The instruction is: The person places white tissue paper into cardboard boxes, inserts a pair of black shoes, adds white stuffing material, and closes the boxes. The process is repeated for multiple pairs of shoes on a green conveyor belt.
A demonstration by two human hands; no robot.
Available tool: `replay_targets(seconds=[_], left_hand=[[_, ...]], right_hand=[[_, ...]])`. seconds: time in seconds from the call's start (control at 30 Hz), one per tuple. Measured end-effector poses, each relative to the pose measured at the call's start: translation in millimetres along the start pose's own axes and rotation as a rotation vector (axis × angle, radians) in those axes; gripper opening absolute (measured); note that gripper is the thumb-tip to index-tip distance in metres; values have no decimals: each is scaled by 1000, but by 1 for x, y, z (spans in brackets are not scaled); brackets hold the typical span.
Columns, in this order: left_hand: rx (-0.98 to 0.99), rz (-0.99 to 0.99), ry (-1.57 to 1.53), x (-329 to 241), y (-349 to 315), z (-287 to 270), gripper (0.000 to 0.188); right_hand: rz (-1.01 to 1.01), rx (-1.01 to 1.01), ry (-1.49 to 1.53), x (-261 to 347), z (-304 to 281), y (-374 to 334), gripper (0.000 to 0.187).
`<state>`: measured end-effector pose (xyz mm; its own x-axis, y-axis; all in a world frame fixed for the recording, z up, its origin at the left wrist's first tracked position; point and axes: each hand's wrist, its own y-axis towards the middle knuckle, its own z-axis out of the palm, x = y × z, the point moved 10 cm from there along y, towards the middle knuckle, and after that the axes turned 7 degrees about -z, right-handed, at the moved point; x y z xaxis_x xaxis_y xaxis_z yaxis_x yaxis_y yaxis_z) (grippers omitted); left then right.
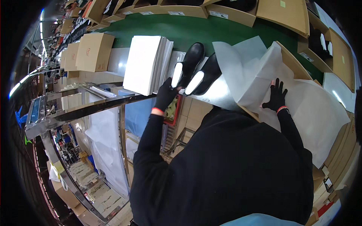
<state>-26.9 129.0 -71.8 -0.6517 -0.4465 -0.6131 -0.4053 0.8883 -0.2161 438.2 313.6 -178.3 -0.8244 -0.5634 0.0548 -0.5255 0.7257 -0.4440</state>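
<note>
A pair of black shoes stands side by side on the metal edge of the bench, the left shoe (193, 56) and the right shoe (212, 71), with white inside at their heels. My left hand (166, 96), in a black glove with bare fingertips, closes on the heel of the left shoe. To the right, white tissue paper (256, 79) lines an open cardboard box (292, 62) and spreads over its sides. My right hand (277, 95), gloved likewise, lies on this paper with fingers spread. The paper hides most of the box.
Left of the shoes sits a stack of white paper sheets (142, 64). Closed cardboard boxes (94, 52) stand farther left. Open shoe boxes (283, 19) line the far side of a green belt (158, 28). A metal frame (86, 109) is at my left.
</note>
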Motion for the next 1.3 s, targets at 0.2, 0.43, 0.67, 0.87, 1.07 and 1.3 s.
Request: replay_targets(seconds=[0.2,0.43,0.67,0.87,1.07,1.3], left_hand=[[-290,-68,-303,-18,34,-83,41],[-16,-69,-952,-154,25,-146,36],[284,123,-894,-275,33,-33,36],[438,201,-814,-309,47,22,49],[187,585,-58,-300,-1,122,58],[388,478,168,-266,-3,208,80]], right_hand=[[-28,-50,5,13,-28,3,113],[-448,-225,1137,92,-179,-24,72],[-660,70,1449,159,-230,-47,76],[-419,-285,1625,69,-212,-53,52],[74,-500,2163,-34,-150,-96,52],[546,-892,1614,-123,1,-62,41]])
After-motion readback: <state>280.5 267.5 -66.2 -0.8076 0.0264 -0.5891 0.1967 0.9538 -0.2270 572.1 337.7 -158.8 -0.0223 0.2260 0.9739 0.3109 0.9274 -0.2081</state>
